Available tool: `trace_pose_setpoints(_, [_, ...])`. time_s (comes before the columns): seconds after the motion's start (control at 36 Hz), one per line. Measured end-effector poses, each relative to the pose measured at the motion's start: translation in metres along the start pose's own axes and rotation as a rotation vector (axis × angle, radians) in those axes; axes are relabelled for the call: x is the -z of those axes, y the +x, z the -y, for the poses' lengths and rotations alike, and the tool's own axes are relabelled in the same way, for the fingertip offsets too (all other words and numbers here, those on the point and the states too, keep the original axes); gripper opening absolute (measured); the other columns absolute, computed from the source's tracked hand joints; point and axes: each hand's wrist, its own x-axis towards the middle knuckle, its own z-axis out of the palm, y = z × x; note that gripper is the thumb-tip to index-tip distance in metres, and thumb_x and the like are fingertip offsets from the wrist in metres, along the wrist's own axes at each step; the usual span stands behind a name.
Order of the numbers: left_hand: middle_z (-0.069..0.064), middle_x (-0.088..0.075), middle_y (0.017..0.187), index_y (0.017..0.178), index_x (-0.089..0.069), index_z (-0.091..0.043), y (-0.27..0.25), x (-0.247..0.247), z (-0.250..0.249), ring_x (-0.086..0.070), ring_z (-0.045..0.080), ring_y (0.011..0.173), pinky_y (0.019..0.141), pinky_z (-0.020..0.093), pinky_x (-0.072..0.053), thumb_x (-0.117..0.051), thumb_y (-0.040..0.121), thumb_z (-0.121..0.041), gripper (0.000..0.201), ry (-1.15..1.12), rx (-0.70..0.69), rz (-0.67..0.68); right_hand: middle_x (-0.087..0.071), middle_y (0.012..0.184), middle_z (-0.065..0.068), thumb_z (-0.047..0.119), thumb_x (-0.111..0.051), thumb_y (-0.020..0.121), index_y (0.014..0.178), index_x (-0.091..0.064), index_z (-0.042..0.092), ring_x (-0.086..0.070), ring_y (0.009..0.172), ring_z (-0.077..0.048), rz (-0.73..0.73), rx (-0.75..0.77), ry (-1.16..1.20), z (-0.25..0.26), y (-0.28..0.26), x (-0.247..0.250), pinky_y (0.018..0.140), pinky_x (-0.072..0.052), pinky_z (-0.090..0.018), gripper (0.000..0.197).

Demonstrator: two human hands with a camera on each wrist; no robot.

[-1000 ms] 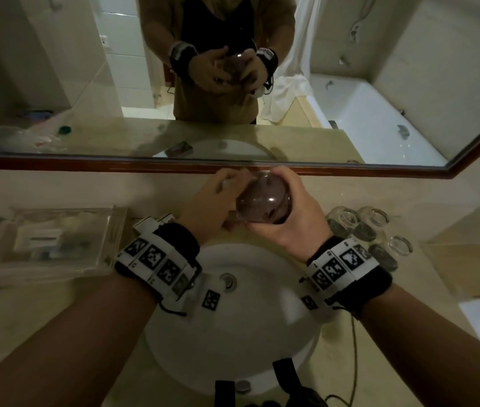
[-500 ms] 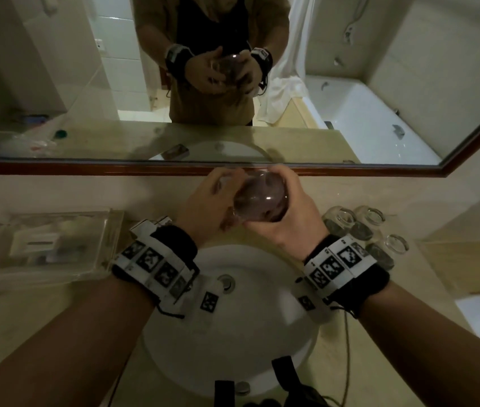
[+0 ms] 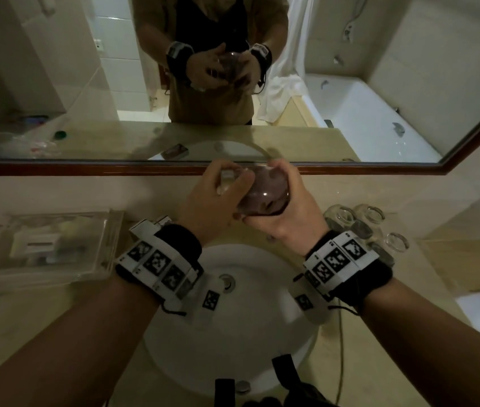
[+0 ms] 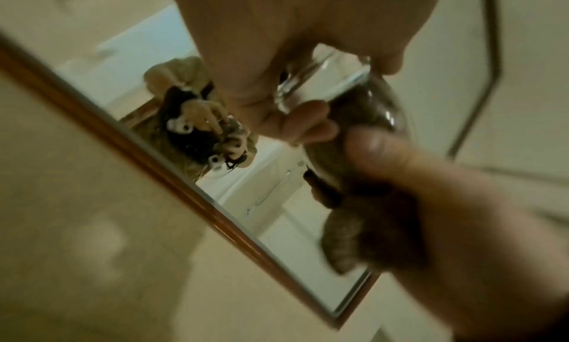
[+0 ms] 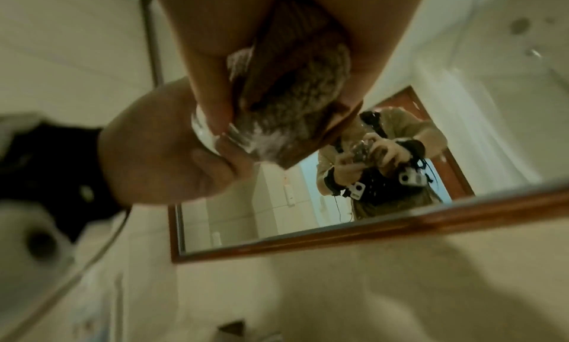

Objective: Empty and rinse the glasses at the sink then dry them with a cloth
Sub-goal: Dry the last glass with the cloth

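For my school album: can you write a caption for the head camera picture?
Both hands hold a glass stuffed with a cloth above the white sink.

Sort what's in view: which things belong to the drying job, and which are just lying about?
Job:
- glass, gripped by left hand and right hand
- brown cloth stuffed inside it
- glasses on the counter
- sink

Lying about:
- clear tray
- mirror

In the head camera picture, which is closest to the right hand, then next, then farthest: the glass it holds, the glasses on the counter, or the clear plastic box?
1. The glass, gripped by the right hand above the sink.
2. The glasses on the counter, just right of that wrist.
3. The clear plastic box, far off on the left counter.
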Motion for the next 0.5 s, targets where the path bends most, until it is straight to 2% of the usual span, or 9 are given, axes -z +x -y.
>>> trace_pose_setpoints(0.06, [0.006, -0.061, 0.09, 0.104, -0.056, -0.026, 0.003, 0.0, -0.003, -0.056, 0.01, 0.054, 0.048, 0.024, -0.045, -0.047, 0.099, -0.049, 0.025, -0.114, 0.188, 0.064, -0.059, 0.121, 0.001, 0.028, -0.087, 0.062, 0.129, -0.039, 0.032, -0.059, 0.104, -0.019, -0.028, 0.14, -0.28, 0.002, 0.002, 0.003, 0.087, -0.052, -0.035, 0.083])
trace_pose_setpoints(0.11, [0.004, -0.064, 0.089, 0.105, -0.058, -0.025, 0.005, -0.003, -0.005, -0.057, 0.011, 0.056, 0.046, 0.023, -0.046, -0.043, 0.097, -0.055, 0.034, -0.234, 0.343, 0.048, -0.058, 0.123, -0.001, 0.033, -0.086, 0.064, 0.131, -0.042, 0.024, -0.056, 0.107, -0.022, -0.024, 0.209, -0.437, 0.004, 0.002, 0.005, 0.092, -0.049, -0.041, 0.081])
trace_pose_setpoints(0.17, [0.0, -0.061, 0.083, 0.101, -0.054, -0.022, 0.004, -0.006, -0.009, -0.057, 0.01, 0.057, 0.044, 0.02, -0.047, -0.046, 0.099, -0.047, 0.026, -0.21, 0.292, -0.003, -0.057, 0.124, 0.0, 0.033, -0.086, 0.064, 0.133, -0.04, 0.025, -0.057, 0.108, -0.021, -0.028, 0.183, -0.384, 0.004, 0.002, 0.006, 0.093, -0.049, -0.04, 0.084])
trace_pose_setpoints(0.22, [-0.007, -0.059, 0.086, 0.106, -0.054, -0.019, 0.002, -0.008, -0.007, -0.062, 0.006, 0.068, 0.052, 0.021, -0.05, -0.05, 0.1, -0.038, 0.02, -0.115, 0.156, -0.046, -0.058, 0.123, 0.001, 0.03, -0.088, 0.06, 0.131, -0.037, 0.031, -0.06, 0.106, -0.02, -0.03, 0.118, -0.246, 0.003, 0.001, 0.004, 0.09, -0.052, -0.038, 0.087])
trace_pose_setpoints(0.28, [-0.013, -0.058, 0.091, 0.108, -0.053, -0.021, -0.001, -0.007, -0.001, -0.06, 0.002, 0.083, 0.065, 0.018, -0.049, -0.057, 0.097, -0.034, 0.018, 0.007, 0.028, -0.084, -0.059, 0.118, 0.002, 0.023, -0.09, 0.057, 0.125, -0.038, 0.038, -0.065, 0.092, -0.018, 0.005, 0.017, -0.044, 0.001, 0.001, 0.003, 0.076, -0.057, -0.032, 0.086])
trace_pose_setpoints(0.33, [-0.016, -0.056, 0.093, 0.108, -0.048, -0.025, -0.003, -0.006, 0.004, -0.056, -0.002, 0.084, 0.065, 0.007, -0.044, -0.064, 0.091, -0.037, 0.026, 0.12, -0.086, -0.061, -0.06, 0.116, -0.001, 0.021, -0.09, 0.053, 0.119, -0.041, 0.042, -0.067, 0.079, -0.021, 0.036, -0.062, 0.144, -0.002, -0.001, 0.002, 0.061, -0.059, -0.036, 0.085])
trace_pose_setpoints(0.39, [-0.016, -0.056, 0.095, 0.108, -0.047, -0.028, -0.006, -0.006, 0.003, -0.056, -0.005, 0.082, 0.063, 0.003, -0.042, -0.06, 0.082, -0.045, 0.034, 0.158, -0.141, -0.025, -0.059, 0.118, -0.003, 0.022, -0.089, 0.05, 0.117, -0.041, 0.044, -0.068, 0.088, -0.022, 0.031, -0.05, 0.164, -0.004, -0.002, 0.002, 0.068, -0.06, -0.043, 0.085])
trace_pose_setpoints(0.44, [-0.015, -0.056, 0.094, 0.108, -0.048, -0.027, -0.006, -0.006, 0.002, -0.058, -0.007, 0.08, 0.063, 0.007, -0.045, -0.058, 0.084, -0.045, 0.032, 0.131, -0.134, -0.008, -0.059, 0.116, 0.002, 0.016, -0.09, 0.054, 0.117, -0.04, 0.043, -0.066, 0.091, -0.018, 0.017, -0.017, 0.123, -0.002, -0.003, 0.004, 0.073, -0.059, -0.034, 0.084])
trace_pose_setpoints(0.5, [-0.008, -0.059, 0.089, 0.11, -0.052, -0.021, -0.001, -0.005, 0.001, -0.058, 0.001, 0.073, 0.058, 0.018, -0.047, -0.054, 0.097, -0.042, 0.025, -0.039, 0.017, 0.029, -0.059, 0.114, 0.007, 0.018, -0.089, 0.059, 0.119, -0.04, 0.04, -0.063, 0.095, -0.013, -0.026, 0.085, -0.034, -0.001, -0.004, 0.007, 0.08, -0.053, -0.024, 0.081])
